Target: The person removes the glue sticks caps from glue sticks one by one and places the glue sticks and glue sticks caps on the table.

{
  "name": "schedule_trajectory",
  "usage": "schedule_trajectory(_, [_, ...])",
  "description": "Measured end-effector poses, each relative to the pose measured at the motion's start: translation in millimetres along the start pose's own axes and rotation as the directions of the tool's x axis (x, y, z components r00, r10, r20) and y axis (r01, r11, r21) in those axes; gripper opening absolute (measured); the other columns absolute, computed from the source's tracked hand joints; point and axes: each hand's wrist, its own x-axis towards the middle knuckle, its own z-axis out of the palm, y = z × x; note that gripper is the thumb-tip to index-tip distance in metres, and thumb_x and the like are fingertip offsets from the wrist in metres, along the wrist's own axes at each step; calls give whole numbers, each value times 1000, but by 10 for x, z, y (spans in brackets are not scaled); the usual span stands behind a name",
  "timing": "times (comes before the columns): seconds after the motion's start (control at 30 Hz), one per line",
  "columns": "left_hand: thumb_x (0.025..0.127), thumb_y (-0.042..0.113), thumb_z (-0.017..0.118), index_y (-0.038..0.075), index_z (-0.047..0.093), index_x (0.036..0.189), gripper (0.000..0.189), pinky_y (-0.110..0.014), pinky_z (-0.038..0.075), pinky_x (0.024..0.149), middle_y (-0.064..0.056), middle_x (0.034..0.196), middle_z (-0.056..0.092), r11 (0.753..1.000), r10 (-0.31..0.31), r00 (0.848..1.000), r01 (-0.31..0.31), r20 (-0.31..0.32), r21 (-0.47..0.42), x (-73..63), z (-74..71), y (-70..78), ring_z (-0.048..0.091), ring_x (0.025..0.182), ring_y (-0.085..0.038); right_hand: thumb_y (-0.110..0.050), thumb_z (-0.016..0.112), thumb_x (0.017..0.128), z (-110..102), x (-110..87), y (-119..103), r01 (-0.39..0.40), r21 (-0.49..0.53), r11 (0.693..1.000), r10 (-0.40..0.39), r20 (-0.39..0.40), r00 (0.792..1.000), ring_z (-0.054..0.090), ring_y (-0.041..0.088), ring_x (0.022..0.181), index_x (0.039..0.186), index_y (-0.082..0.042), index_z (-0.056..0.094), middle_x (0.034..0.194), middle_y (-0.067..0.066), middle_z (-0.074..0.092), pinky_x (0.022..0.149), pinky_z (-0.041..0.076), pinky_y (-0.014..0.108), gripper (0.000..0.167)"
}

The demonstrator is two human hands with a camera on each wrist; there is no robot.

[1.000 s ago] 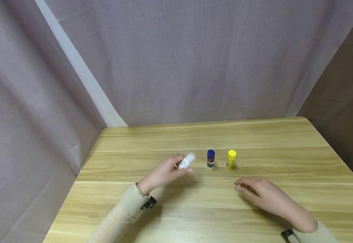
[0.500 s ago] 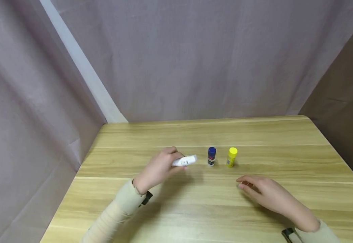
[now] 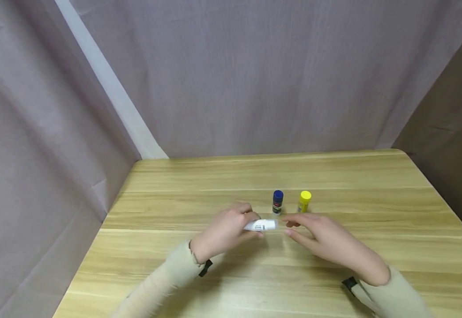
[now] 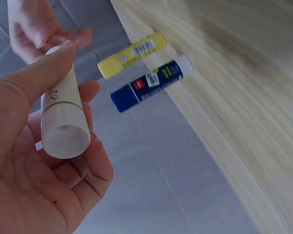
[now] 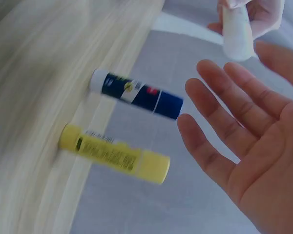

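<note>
My left hand [image 3: 227, 229] grips a white glue stick [image 3: 262, 225], held lying sideways above the table with its cap end toward the right. In the left wrist view the thumb lies along the white glue stick [image 4: 63, 112] and the fingers curl beneath it. My right hand [image 3: 326, 238] is just off the cap end, fingers loosely bent and nothing in them; the right wrist view shows its bare palm [image 5: 263, 161]. Behind the hands a blue glue stick [image 3: 278, 202] and a yellow glue stick [image 3: 304, 201] stand upright, the yellow one's foot partly hidden by the right hand.
The wood-grain table [image 3: 175, 194] reaches back to a grey-mauve curtain [image 3: 255, 88]. A pale strip [image 3: 111, 84] runs down the curtain at the left. Black straps [image 3: 349, 285] show at both wrists.
The left hand has moved right and nearer, turning the white glue stick from tilted to level. The right hand has come left toward its cap end. The blue and yellow glue sticks stay put.
</note>
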Motion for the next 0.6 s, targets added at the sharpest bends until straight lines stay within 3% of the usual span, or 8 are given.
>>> schedule_trajectory(0.3, [86, 37, 80, 15, 75, 103, 29, -12, 41, 62, 6, 89, 57, 997, 53, 999, -53, -11, 62, 40, 57, 148, 49, 76, -6, -35, 65, 99, 119, 94, -68, 72, 76, 994, -74, 16, 997, 65, 7, 92, 123, -20, 68, 111, -9, 70, 75, 55, 34, 28])
schedule_trajectory(0.6, [87, 38, 79, 14, 75, 103, 29, -11, 40, 61, 5, 90, 58, 997, 52, 999, -52, 4, 57, 32, 65, 174, 49, 75, -5, -31, 69, 97, 153, 117, -56, 116, 94, 989, -118, 7, 993, 64, 5, 94, 116, -17, 70, 108, -9, 70, 79, 57, 35, 23])
